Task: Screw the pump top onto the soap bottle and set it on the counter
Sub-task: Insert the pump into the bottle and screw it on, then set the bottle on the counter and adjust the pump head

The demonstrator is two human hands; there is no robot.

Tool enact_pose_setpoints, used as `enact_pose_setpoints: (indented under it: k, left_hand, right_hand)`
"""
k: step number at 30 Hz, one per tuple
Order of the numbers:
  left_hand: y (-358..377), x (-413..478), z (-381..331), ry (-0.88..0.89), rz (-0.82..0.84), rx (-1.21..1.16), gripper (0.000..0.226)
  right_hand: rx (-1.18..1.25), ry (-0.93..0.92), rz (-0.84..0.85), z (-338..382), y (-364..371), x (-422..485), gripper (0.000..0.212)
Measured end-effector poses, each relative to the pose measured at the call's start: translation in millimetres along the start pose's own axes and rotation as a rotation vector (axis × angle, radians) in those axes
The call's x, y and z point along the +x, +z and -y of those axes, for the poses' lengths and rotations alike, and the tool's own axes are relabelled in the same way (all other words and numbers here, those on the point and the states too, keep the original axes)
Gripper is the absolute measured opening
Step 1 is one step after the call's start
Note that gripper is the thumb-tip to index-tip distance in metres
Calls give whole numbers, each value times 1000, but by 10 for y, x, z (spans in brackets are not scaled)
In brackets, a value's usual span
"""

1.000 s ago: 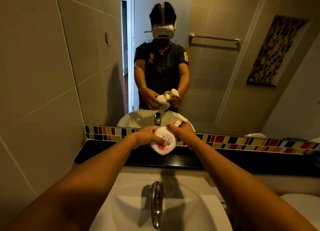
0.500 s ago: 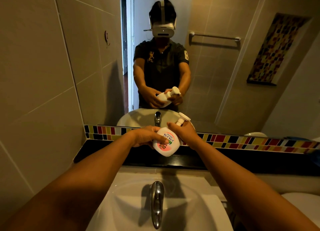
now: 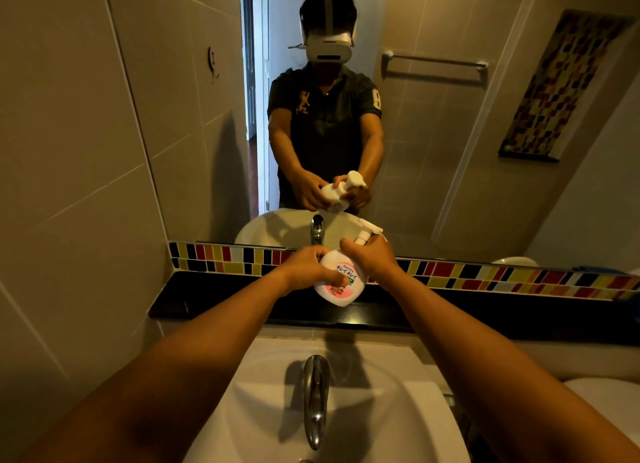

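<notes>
Fingers, left hand: wrapped round the soap bottle body from the left, fingertips pressed over the front label, gripping it.
Fingers, right hand: closed over the bottle's shoulder and neck from the right, thumb on the near side; grip on the collar under the pump top.
Soap bottle: white, rounded, pink and green label with printed characters; held in the air, tilted with its base toward the camera and its neck away and to the right.
Bottle position: above the black surface ledge, in front of the coloured tile strip; not touching the surface.
Pump top: white, sits on the neck, nozzle pointing right; only its upper part shows past the right hand. Cannot tell how far it is threaded on.
Arms: both forearms bare, reaching forward from the lower corners, meeting at the bottle.
Sink: white basin directly below the arms, nearer the camera than the ledge.
Faucet: chrome, centre of the basin, below and nearer than the bottle, well apart from it.
Mirror: on the wall behind the ledge; reflects a person in a dark short-sleeved shirt with a white headset, both hands on the bottle.
Towel bar: seen in the reflection, upper right.
Walls: beige tiles left side.
</notes>
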State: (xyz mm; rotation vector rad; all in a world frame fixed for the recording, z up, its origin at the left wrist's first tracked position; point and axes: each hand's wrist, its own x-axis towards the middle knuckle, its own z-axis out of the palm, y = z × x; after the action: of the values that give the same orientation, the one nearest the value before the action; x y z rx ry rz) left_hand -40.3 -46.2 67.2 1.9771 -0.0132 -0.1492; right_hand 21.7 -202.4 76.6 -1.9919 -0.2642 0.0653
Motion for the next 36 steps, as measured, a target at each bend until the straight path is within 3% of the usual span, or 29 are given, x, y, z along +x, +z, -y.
enact_pose_setpoints:
  k: [4, 8, 13, 17, 27, 36]
  left_hand:
    - [5, 23, 48, -6, -19, 15, 42]
    - [-35, 61, 155, -35, -40, -61, 45]
    - [-108, 115, 305, -115, -83, -140, 54]
    - [-87, 170, 399, -146, -77, -144, 59]
    - [-43, 323, 725, -125, -69, -85, 68]
    - [26, 527, 951, -158, -163, -144, 69]
  right_hand:
    - [57, -25, 78, -44, -16, -2, 18]
    - [59, 8, 158, -54, -90, -25, 40]
    - [-4, 124, 375, -301, -159, -48, 35]
    - [-17, 140, 487, -453, -18, -92, 59]
    - [-40, 135, 358, -803, 310, 87, 61]
    - [-37, 159, 286, -1026, 498, 268, 68]
